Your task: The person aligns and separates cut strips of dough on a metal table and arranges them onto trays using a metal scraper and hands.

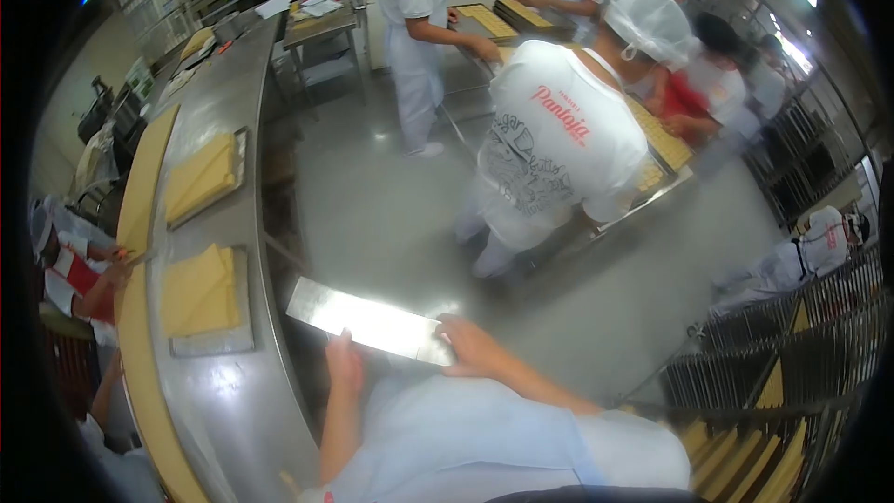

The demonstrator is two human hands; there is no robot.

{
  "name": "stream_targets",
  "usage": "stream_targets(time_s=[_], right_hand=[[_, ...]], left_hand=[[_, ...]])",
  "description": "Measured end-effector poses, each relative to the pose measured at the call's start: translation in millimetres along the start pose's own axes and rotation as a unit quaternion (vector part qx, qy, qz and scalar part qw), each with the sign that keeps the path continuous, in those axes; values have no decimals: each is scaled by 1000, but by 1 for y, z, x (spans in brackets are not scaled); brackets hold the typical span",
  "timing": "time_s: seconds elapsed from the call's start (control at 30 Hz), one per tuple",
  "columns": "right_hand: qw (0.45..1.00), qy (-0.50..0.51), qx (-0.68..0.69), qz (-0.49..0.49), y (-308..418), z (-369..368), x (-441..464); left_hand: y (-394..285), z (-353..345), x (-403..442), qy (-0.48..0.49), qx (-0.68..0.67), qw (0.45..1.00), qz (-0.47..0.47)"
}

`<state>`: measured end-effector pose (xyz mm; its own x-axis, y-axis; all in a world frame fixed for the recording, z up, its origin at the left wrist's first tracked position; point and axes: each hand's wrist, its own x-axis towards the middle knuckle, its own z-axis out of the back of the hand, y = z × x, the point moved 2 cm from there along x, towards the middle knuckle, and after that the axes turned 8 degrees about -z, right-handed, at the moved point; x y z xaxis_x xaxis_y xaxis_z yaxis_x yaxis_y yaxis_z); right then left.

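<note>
A shiny metal tray (368,319), bare on the side I see, is held in front of my body above the floor. It looks long and narrow from here and slants down to the right. My left hand (345,360) grips its lower edge near the middle, thumb up against the metal. Around its right end my right hand (463,345) is closed. Just left of me, on the steel table, lies a tray (212,345) with folded yellow dough sheets (200,291). A second stack of dough sheets (202,177) rests on another tray farther along.
A long strip of dough (140,317) runs along the steel table (219,410), where a co-worker (79,270) works at the left. Another co-worker (563,144) stands ahead with their back to me. Racks (773,363) holding dough stand at the right.
</note>
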<state>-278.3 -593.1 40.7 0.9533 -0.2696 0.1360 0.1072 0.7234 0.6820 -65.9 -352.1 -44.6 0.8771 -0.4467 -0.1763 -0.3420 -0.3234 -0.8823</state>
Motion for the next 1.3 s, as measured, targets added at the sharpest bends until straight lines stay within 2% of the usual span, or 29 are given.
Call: stream_targets(time_s=[0.13, 0.17, 0.23, 0.27, 0.3, 0.33, 0.4, 0.43, 0.5, 0.6, 0.67, 0.77, 0.87, 0.97, 1.17, 1.3], right_hand=[[999, 39, -17, 25, 27, -2, 4], [997, 62, -23, 31, 31, -8, 7], [991, 116, -40, 51, 39, -27, 6], [988, 106, -59, 96, 44, -35, 10], [981, 151, -74, 101, 55, -36, 12], [974, 126, -64, 179, 54, -47, 11], [964, 167, -60, 199, 59, -69, 4], [959, 194, -75, 195, 55, -81, -2], [946, 244, -74, 199, 57, -102, -23], [929, 273, -78, 237, 43, -120, -81], [915, 285, -100, 269, 41, -122, -133], [895, 294, -141, 305, 52, -128, -190], [890, 306, -156, 301, 62, -131, -248], [888, 310, -179, 288, 92, -150, -321], [888, 319, -204, 261, 184, -185, -477], [890, 315, -237, 228, 220, -193, -540]], left_hand=[[-21, 19, -37, -35, 32, 998, -36], [-23, 39, -44, -24, 157, 986, -46], [-11, 82, -67, -71, 191, 979, -16], [-34, 68, -91, -93, 152, 984, 11], [-46, 69, -116, -116, 171, 978, 6], [-31, 110, -136, -87, 300, 950, -27], [-56, 114, -215, -199, 469, 855, -96], [-44, 139, -253, -240, 504, 823, -103], [-62, 150, -333, -309, 523, 794, -25], [-26, 192, -460, -339, 698, 630, 32], [7, 232, -551, -382, 725, 568, 79], [6, 261, -640, -436, 690, 576, 54], [9, 277, -690, -359, 713, 598, 74], [20, 316, -725, -238, 755, 611, 27], [31, 344, -761, -275, 717, 637, -67], [34, 355, -778, -274, 728, 622, -85]])
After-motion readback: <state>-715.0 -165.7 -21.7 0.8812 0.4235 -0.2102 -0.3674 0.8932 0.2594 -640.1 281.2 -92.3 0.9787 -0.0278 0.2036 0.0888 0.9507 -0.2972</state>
